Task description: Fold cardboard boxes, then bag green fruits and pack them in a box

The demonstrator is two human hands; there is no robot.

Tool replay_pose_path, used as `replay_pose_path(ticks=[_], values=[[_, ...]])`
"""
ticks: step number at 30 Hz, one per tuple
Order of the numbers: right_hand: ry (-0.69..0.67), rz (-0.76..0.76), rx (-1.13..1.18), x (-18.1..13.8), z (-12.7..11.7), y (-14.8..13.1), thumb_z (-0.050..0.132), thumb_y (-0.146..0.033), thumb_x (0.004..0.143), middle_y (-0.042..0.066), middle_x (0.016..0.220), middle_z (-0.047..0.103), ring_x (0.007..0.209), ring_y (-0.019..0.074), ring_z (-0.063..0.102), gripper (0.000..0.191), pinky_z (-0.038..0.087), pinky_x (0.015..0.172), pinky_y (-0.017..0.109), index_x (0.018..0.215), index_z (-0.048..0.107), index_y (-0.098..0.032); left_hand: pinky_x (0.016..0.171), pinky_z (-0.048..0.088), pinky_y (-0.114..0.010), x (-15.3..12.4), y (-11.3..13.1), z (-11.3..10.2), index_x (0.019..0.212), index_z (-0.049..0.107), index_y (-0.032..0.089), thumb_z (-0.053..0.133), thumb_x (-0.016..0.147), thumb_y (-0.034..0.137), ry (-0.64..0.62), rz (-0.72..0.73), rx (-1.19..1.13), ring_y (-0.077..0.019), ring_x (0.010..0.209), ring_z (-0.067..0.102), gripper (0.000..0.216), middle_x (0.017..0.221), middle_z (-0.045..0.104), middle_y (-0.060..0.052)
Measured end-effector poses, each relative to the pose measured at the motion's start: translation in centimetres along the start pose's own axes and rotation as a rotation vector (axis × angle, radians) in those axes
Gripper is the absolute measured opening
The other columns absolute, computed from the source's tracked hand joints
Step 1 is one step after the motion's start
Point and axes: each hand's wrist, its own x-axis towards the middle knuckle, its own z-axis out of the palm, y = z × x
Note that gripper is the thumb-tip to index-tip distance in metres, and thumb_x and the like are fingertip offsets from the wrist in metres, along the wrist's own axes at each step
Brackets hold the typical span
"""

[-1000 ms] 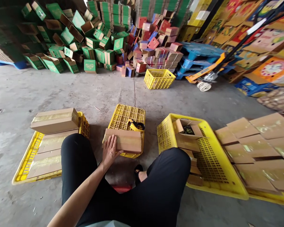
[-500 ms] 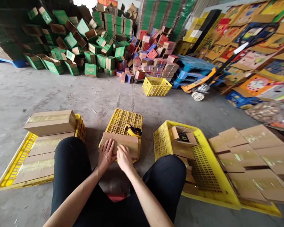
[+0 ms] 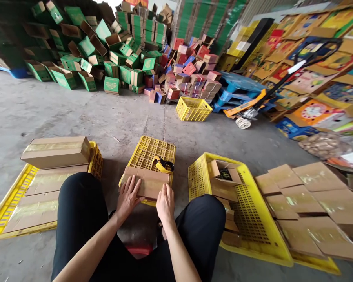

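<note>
A brown cardboard box (image 3: 149,183) sealed with clear tape lies on an upturned yellow crate (image 3: 153,149) between my knees. My left hand (image 3: 127,196) rests flat on the box's left end, fingers spread. My right hand (image 3: 165,202) presses flat on the box's right near edge, fingers stretched out. A yellow tape dispenser (image 3: 163,165) lies on the crate just behind the box.
A yellow crate (image 3: 1,221) at left holds taped brown boxes (image 3: 57,150). A yellow crate (image 3: 257,235) at right holds an open box (image 3: 226,173). More taped boxes (image 3: 312,199) lie at far right. Green and red cartons (image 3: 129,55), another crate (image 3: 193,108) and a pallet jack (image 3: 253,105) stand beyond.
My right hand came into view and settled on the box's right end. The view shifted slightly; my left hand stayed on the box.
</note>
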Motion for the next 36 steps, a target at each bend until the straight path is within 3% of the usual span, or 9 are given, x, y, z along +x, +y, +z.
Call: replay_pose_path(ticks=[5,9,12,18,27,33,36], values=[[0.009,-0.016,-0.011,0.0,0.5,-1.0,0.035,-0.017,0.105,0.021,0.137,0.062,0.125,0.0338,0.058,0.047,0.051,0.107,0.048,0.146,0.056,-0.010,0.122,0.030,-0.063,1.0,3.2,0.4,0.165,0.030,0.015,0.065,0.093,0.034,-0.048,-0.060,-0.011,-0.0431,0.158,0.025,0.082,0.170,0.030,-0.022],[-0.014,-0.035,-0.008,-0.1,0.5,-0.5,0.034,-0.011,0.101,0.023,0.138,0.060,0.127,0.0349,0.055,0.050,0.049,0.108,0.048,0.146,0.057,-0.010,0.126,0.026,-0.056,2.5,7.2,0.9,0.164,0.036,0.023,0.055,0.097,0.026,-0.153,0.096,-0.136,-0.0357,0.159,0.026,0.070,0.172,0.032,-0.013],[0.002,-0.057,0.019,0.0,0.6,0.1,0.033,-0.011,0.101,0.020,0.137,0.061,0.127,0.0333,0.055,0.051,0.050,0.108,0.045,0.145,0.057,-0.013,0.127,0.025,-0.049,3.1,8.6,1.3,0.165,0.032,0.018,0.051,0.099,0.031,-0.206,0.154,-0.230,-0.0296,0.158,0.031,0.070,0.170,0.035,-0.013],[0.024,-0.053,0.021,0.7,0.5,0.0,0.036,-0.017,0.105,0.021,0.134,0.060,0.124,0.0338,0.056,0.044,0.051,0.105,0.044,0.141,0.060,-0.010,0.125,0.030,-0.045,3.3,5.5,0.4,0.164,0.032,0.017,0.060,0.093,0.037,-0.257,0.172,-0.238,-0.0288,0.157,0.035,0.079,0.170,0.036,-0.013],[-0.019,-0.004,0.023,0.8,-0.2,-0.6,0.036,-0.030,0.108,0.022,0.136,0.060,0.124,0.0348,0.057,0.046,0.051,0.105,0.047,0.145,0.059,-0.013,0.120,0.039,-0.052,1.3,-2.0,-1.8,0.166,0.019,0.014,0.065,0.089,0.031,-0.133,-0.057,-0.089,-0.0365,0.156,0.035,0.091,0.169,0.034,-0.022],[-0.031,0.022,0.012,0.9,0.0,-1.8,0.037,-0.035,0.107,0.030,0.139,0.058,0.127,0.0431,0.054,0.052,0.043,0.110,0.063,0.145,0.058,-0.005,0.117,0.041,-0.060,0.5,-2.0,-0.3,0.164,0.014,0.009,0.068,0.090,0.034,-0.031,-0.093,-0.041,-0.0446,0.156,0.031,0.095,0.166,0.032,-0.032],[-0.042,0.026,0.044,1.1,0.7,-3.8,0.040,-0.033,0.106,0.030,0.140,0.057,0.131,0.0443,0.052,0.050,0.045,0.108,0.062,0.146,0.058,-0.007,0.116,0.042,-0.062,0.7,-1.8,0.2,0.163,0.017,0.010,0.070,0.090,0.035,-0.011,-0.081,-0.046,-0.0459,0.154,0.034,0.094,0.165,0.034,-0.033]])
